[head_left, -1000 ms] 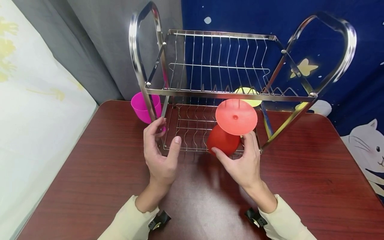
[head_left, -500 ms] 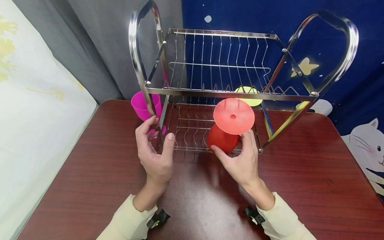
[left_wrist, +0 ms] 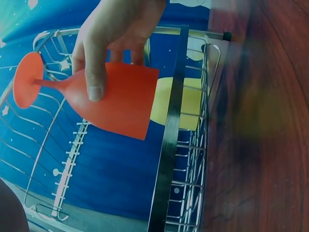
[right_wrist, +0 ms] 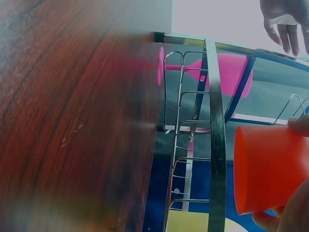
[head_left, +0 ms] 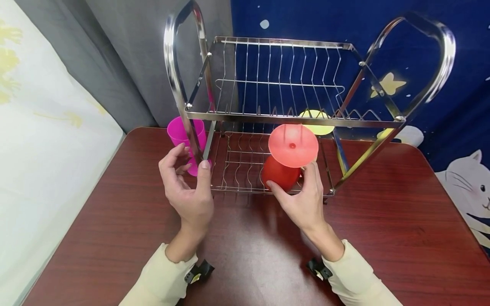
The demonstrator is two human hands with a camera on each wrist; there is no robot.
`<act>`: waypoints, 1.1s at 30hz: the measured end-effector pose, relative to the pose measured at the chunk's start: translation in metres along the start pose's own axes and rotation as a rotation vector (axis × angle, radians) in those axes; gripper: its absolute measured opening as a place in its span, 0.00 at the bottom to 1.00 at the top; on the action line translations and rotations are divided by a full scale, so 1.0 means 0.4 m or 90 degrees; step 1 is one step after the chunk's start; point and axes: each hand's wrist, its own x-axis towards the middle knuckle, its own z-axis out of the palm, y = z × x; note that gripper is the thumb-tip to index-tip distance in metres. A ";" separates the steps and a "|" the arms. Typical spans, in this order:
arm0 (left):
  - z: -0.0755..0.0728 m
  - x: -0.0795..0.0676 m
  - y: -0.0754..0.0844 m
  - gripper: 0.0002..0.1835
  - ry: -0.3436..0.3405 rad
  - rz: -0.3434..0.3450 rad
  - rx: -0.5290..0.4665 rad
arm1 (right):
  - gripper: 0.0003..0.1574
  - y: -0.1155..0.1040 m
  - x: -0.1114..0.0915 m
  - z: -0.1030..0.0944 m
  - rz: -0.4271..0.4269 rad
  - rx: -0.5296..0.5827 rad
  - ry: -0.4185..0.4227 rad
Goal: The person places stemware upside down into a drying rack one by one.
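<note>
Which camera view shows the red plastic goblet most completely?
The left wrist view: there the red plastic goblet appears whole in side profile, foot, stem and bowl, with the right hand gripping its bowl. The head view shows mainly its round foot facing the camera; the right wrist view shows only its open rim end.

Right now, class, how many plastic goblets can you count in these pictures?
2. The red goblet is held inverted in the right hand at the rack's lower tier; the pink goblet stands left of the rack. Others may be hidden.

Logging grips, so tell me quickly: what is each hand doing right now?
Left hand: open, holding nothing, beside the pink cup.
Right hand: gripping the red goblet.
</note>
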 end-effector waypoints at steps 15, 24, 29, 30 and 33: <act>0.004 0.028 -0.024 0.22 0.007 -0.023 0.048 | 0.49 0.010 0.003 0.027 0.065 -0.029 -0.043; 0.006 0.036 -0.028 0.16 0.005 -0.028 0.048 | 0.47 0.016 0.006 0.038 0.071 -0.045 -0.048; 0.006 0.038 -0.030 0.15 -0.004 -0.038 0.042 | 0.47 0.018 0.010 0.045 0.072 -0.058 -0.045; 0.006 0.038 -0.031 0.15 -0.005 -0.040 0.041 | 0.47 0.019 0.010 0.047 0.074 -0.059 -0.046; 0.008 0.039 -0.032 0.15 -0.005 -0.040 0.046 | 0.47 0.021 0.013 0.051 0.082 -0.056 -0.049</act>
